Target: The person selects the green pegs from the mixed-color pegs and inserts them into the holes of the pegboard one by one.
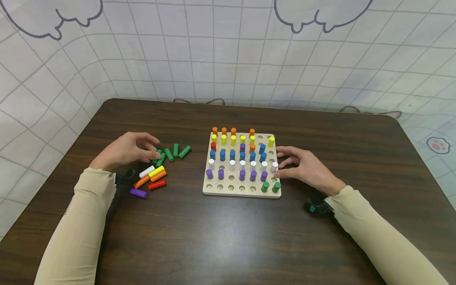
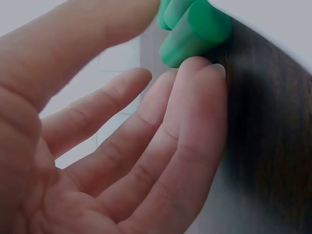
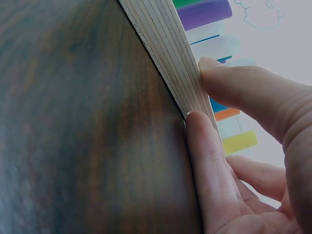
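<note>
A square wooden pegboard (image 1: 231, 190) lies mid-table with rows of coloured pegs standing in its holes. On its right side, my right hand (image 1: 306, 170) holds the edge, the thumb on the upper rim and a finger against the side, as the right wrist view shows. To the left lie loose green pegs (image 1: 185, 152). My left hand (image 1: 124, 151) is over the near end of that group, thumb and fingers apart. A green peg (image 2: 190, 39) appears just beyond its fingertips in the left wrist view; whether they touch it I cannot tell.
Beside the left wrist lie a white peg (image 1: 146, 171), a yellow peg (image 1: 156, 171), two orange pegs (image 1: 141, 181), a red peg (image 1: 157, 185) and a purple peg (image 1: 138, 193). All rest on a dark wooden table (image 1: 199, 241) backed by a grid-patterned curtain (image 1: 228, 51).
</note>
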A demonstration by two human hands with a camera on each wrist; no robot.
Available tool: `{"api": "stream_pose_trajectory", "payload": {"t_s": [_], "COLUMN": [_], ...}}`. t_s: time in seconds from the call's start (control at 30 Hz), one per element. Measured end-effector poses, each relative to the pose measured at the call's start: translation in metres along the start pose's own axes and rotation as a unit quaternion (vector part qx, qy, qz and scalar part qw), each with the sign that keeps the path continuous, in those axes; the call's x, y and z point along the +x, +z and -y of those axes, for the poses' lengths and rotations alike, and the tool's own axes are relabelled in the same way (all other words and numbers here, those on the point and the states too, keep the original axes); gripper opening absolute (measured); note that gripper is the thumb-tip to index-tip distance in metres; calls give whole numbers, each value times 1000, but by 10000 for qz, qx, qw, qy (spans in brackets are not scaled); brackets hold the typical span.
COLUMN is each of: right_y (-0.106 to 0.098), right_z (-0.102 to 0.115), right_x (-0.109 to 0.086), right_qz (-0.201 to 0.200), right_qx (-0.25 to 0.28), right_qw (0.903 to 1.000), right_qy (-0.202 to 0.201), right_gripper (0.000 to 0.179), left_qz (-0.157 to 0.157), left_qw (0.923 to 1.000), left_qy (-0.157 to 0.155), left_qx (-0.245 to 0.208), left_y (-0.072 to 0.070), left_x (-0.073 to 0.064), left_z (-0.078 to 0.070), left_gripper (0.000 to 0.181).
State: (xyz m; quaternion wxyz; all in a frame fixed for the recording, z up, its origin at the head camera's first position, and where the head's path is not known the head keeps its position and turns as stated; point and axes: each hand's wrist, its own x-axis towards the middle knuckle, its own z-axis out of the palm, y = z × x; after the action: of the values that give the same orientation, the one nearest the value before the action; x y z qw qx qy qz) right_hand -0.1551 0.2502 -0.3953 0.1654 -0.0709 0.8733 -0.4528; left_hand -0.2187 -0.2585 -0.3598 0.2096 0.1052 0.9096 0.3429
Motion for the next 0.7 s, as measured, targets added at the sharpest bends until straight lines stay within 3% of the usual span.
{"api": "stream_pose_trajectory", "payload": {"t_s": [0.37, 0.7], "right_y": [0, 0], "right_z": [0, 0], "right_x": [0, 0], "right_qz": [-2, 4], "right_qx": [-27, -37], "right_qw": [10000, 10000], "right_qy": [-25, -12], "right_gripper": [83, 83], "left_qz": [-3, 124], "left_qw": [9997, 9998], "left_qy": [-103, -138], "left_qx": [201, -48], "left_y": [2, 2], "left_x": [1, 0], "left_z": [0, -2], "left_gripper": [55, 52]}}
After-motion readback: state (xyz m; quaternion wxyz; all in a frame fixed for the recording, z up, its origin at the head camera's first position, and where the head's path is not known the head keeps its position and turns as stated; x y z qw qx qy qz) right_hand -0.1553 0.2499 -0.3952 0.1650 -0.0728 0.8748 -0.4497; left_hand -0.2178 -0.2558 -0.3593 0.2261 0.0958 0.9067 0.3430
